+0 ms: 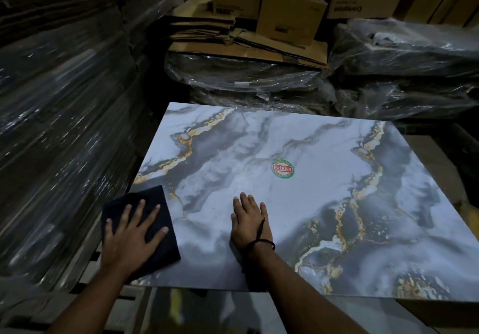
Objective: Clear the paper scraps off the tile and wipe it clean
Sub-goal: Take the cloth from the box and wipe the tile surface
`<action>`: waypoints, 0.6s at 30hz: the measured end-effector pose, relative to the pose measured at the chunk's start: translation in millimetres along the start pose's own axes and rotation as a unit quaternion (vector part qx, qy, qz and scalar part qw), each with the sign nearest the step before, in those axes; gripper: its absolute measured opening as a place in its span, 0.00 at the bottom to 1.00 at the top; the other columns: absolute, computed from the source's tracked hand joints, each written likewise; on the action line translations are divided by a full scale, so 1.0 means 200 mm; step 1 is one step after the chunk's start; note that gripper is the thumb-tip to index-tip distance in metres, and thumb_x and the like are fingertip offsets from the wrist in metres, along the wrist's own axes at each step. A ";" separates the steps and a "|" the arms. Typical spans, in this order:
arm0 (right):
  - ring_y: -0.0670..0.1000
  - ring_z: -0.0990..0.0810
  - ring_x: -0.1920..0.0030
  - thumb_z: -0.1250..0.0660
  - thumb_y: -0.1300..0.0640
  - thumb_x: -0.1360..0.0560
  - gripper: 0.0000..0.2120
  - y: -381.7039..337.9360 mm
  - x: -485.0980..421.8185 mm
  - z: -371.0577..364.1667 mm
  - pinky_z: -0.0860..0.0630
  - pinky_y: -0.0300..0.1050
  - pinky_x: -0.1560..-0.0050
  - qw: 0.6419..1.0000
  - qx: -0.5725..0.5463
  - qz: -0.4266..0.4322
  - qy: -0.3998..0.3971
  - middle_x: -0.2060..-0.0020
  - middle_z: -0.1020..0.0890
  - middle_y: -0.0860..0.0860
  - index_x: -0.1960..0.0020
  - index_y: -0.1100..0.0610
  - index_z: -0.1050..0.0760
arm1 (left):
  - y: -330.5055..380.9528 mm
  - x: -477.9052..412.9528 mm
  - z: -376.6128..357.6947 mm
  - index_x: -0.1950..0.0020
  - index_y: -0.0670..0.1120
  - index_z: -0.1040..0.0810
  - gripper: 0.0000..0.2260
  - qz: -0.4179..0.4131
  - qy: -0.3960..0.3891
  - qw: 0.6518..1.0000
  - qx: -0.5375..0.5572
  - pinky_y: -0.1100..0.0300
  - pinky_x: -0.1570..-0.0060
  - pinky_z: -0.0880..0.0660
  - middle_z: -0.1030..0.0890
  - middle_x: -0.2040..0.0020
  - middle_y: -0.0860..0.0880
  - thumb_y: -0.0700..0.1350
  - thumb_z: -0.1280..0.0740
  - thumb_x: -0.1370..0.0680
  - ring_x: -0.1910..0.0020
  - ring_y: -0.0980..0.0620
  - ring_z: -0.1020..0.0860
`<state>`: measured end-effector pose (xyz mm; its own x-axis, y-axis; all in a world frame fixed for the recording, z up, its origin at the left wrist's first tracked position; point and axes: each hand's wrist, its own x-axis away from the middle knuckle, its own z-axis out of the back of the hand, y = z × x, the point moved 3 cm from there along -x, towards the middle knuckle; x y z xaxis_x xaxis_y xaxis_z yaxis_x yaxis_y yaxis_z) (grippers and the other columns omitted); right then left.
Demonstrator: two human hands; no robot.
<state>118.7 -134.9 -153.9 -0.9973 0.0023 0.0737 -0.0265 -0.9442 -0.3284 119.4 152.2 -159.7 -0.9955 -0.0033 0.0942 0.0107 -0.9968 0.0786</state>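
A large marble-patterned tile (pixel 311 204), white and grey with gold veins, lies flat in front of me. A round green and red sticker (pixel 282 169) sits near its middle. My left hand (pixel 132 232) presses flat, fingers spread, on a dark cloth (pixel 155 219) at the tile's near left corner; the cloth partly overhangs the left edge. My right hand (pixel 250 223) lies flat on the bare tile, fingers together, holding nothing; a black cord circles its wrist. I see no paper scraps on the tile, only a few tiny specks near my right hand.
Plastic-wrapped stacks (pixel 57 126) rise along the left. Behind the tile lie plastic-wrapped bundles (pixel 246 79) with flattened cardboard and cardboard boxes (pixel 290 9) on top. More wrapped bundles (pixel 414 56) sit at the back right. Another glossy tile (pixel 207 313) shows below the near edge.
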 end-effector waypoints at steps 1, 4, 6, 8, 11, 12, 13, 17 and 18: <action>0.49 0.54 0.22 0.52 0.52 0.18 0.24 0.00 0.00 0.00 0.65 0.49 0.26 1.000 -0.003 0.002 0.002 0.21 0.49 0.49 0.22 0.51 0.48 | 0.03 -0.02 0.01 0.25 0.64 0.53 0.36 0.002 0.000 1.000 -0.004 0.41 0.29 0.57 0.54 0.22 0.55 0.73 0.65 0.31 0.23 0.49 0.55; 0.50 0.53 0.22 0.53 0.52 0.18 0.25 0.00 0.00 0.00 0.66 0.48 0.27 1.000 -0.012 0.008 0.011 0.22 0.47 0.50 0.22 0.52 0.46 | 0.16 -0.08 0.01 0.25 0.63 0.51 0.35 -0.027 0.001 1.000 -0.004 0.39 0.30 0.57 0.52 0.22 0.53 0.72 0.64 0.31 0.23 0.48 0.53; 0.52 0.49 0.22 0.52 0.52 0.21 0.26 0.00 -0.01 -0.01 0.64 0.49 0.27 1.000 -0.018 0.013 0.017 0.22 0.43 0.51 0.23 0.53 0.42 | 0.32 -0.10 -0.01 0.25 0.64 0.50 0.35 -0.067 -0.011 0.998 0.000 0.39 0.30 0.57 0.50 0.22 0.53 0.73 0.62 0.30 0.23 0.47 0.51; 0.54 0.40 0.24 0.47 0.53 0.23 0.25 0.00 -0.02 -0.01 0.57 0.53 0.27 0.999 -0.021 0.008 0.030 0.25 0.35 0.53 0.27 0.54 0.34 | 0.50 -0.10 -0.03 0.25 0.63 0.46 0.33 -0.111 -0.016 0.994 -0.007 0.38 0.31 0.55 0.45 0.22 0.52 0.72 0.60 0.28 0.24 0.46 0.46; 0.54 0.25 0.34 0.44 0.52 0.27 0.22 0.01 -0.02 -0.01 0.35 0.58 0.33 0.999 0.012 0.000 0.045 0.35 0.22 0.52 0.36 0.53 0.23 | 0.64 -0.11 -0.05 0.27 0.63 0.40 0.30 -0.167 -0.010 0.986 -0.010 0.37 0.32 0.50 0.38 0.25 0.51 0.71 0.56 0.26 0.26 0.45 0.39; 0.53 0.22 0.36 0.45 0.51 0.28 0.22 0.01 -0.02 0.00 0.30 0.58 0.36 0.999 0.016 -0.005 0.043 0.38 0.20 0.51 0.38 0.52 0.21 | 0.63 -0.13 -0.05 0.27 0.64 0.41 0.30 -0.174 -0.006 0.985 -0.009 0.37 0.31 0.50 0.38 0.24 0.52 0.71 0.56 0.26 0.25 0.47 0.40; 0.52 0.21 0.38 0.45 0.50 0.28 0.22 0.01 -0.02 0.00 0.28 0.57 0.38 0.999 0.017 -0.005 0.046 0.39 0.19 0.50 0.40 0.51 0.21 | 0.59 -0.15 -0.05 0.27 0.65 0.42 0.30 -0.171 0.002 0.985 -0.008 0.37 0.30 0.51 0.40 0.24 0.53 0.72 0.56 0.26 0.25 0.48 0.42; 0.50 0.21 0.38 0.45 0.49 0.28 0.22 0.01 -0.02 -0.02 0.26 0.57 0.40 0.999 0.034 -0.001 0.036 0.40 0.19 0.48 0.40 0.50 0.21 | 0.25 -0.29 -0.01 0.26 0.66 0.47 0.32 -0.046 0.011 0.999 0.006 0.39 0.30 0.55 0.48 0.22 0.55 0.73 0.58 0.29 0.23 0.49 0.49; 0.50 0.21 0.38 0.45 0.49 0.28 0.22 0.01 -0.02 -0.02 0.26 0.57 0.40 0.999 0.033 0.000 0.036 0.39 0.19 0.48 0.40 0.49 0.21 | 0.18 -0.32 0.01 0.26 0.66 0.48 0.32 -0.008 0.008 1.000 0.010 0.39 0.29 0.55 0.49 0.22 0.55 0.73 0.58 0.29 0.23 0.49 0.50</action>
<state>122.6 -135.4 -159.0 -0.9997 0.0239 0.0042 -0.0242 -0.9636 -0.2662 182.7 117.2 -160.6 -0.9970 0.0107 0.0764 -0.0031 -0.9950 0.0994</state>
